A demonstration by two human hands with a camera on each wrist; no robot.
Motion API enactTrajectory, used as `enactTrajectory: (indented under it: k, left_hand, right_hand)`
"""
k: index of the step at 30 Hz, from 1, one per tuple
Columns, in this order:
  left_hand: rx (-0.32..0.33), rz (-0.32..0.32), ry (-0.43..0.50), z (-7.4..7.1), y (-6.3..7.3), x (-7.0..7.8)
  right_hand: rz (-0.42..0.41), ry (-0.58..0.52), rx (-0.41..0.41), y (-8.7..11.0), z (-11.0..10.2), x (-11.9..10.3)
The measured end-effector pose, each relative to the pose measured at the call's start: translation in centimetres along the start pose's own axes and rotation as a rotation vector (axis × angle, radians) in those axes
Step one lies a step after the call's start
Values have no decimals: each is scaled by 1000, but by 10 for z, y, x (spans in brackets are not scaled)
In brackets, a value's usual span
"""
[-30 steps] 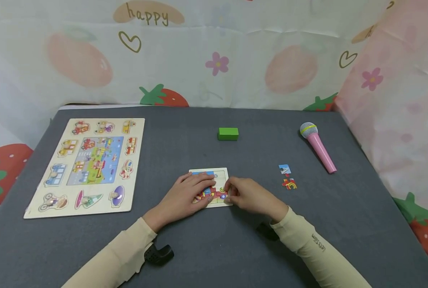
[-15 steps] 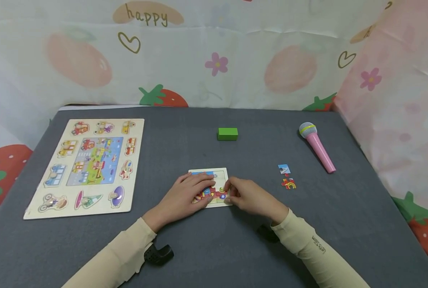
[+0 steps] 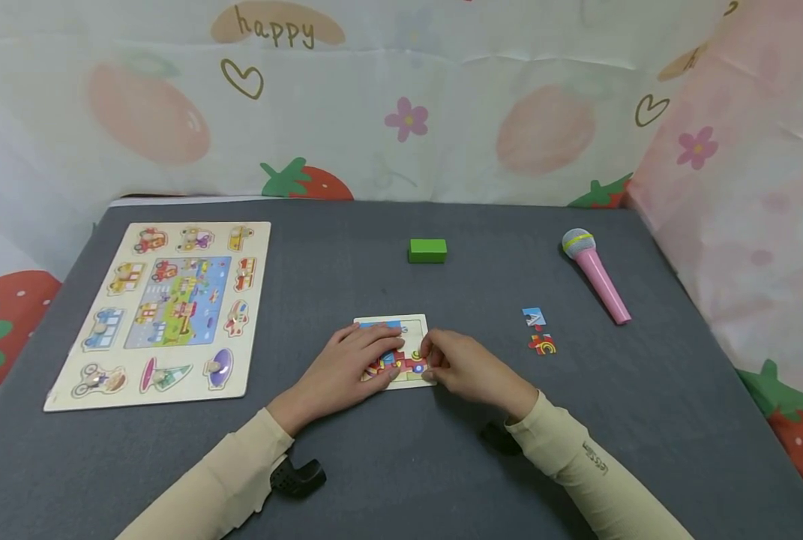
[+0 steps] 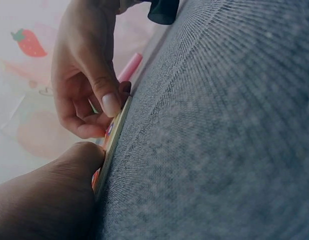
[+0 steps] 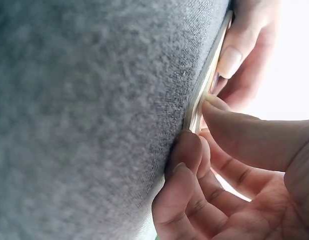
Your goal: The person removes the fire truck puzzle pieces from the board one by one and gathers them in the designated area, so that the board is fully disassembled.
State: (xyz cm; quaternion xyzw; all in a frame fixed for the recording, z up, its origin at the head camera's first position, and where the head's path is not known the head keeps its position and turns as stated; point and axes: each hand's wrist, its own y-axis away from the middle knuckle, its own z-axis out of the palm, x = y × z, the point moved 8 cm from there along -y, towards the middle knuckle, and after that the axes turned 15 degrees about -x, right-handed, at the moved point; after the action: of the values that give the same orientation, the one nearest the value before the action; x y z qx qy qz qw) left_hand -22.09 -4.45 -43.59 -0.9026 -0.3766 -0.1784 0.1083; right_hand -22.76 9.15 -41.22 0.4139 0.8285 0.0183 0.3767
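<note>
A small jigsaw puzzle board (image 3: 413, 324) with a pale frame lies flat at the middle of the table, a red vehicle picture showing in its lower part. My left hand (image 3: 355, 361) rests over its left half with the fingers spread out, hiding much of the picture. At the lower right corner, my right hand (image 3: 467, 367) pinches the board's edge: in the right wrist view the thumb (image 5: 254, 137) is on top and curled fingers (image 5: 187, 150) sit at the side. Two loose puzzle pieces, one blue (image 3: 534, 317) and one red and yellow (image 3: 543, 345), lie to the right.
A large wooden peg puzzle (image 3: 199, 375) with vehicle and toy shapes lies on the left. Behind the small board stands a green block (image 3: 427, 251). A pink toy microphone (image 3: 600, 281) lies at the back right. Printed curtains (image 3: 462, 75) hang behind the grey table (image 3: 334, 277).
</note>
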Motion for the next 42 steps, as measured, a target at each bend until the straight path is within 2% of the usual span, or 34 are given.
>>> enactTrajectory:
  k: [10, 17, 24, 28, 35, 42]
  left_hand:
    - [5, -3, -8, 0, 0, 0]
    - [10, 4, -5, -2, 0, 1]
    - [10, 8, 3, -1, 1, 1]
    - [-5, 3, -12, 1, 0, 0]
    - [-20, -20, 4, 1, 1, -3]
    - [-27, -24, 0, 1, 1, -3]
  right_hand:
    - [-16, 0, 26, -1, -2, -2]
    - [9, -18, 21, -2, -2, -1]
    - [-8, -68, 68, 5, -9, 1]
    - [8, -116, 106, 21, -18, 16]
    - [69, -151, 159, 64, -37, 57]
    - [194, -166, 198, 109, -51, 90]
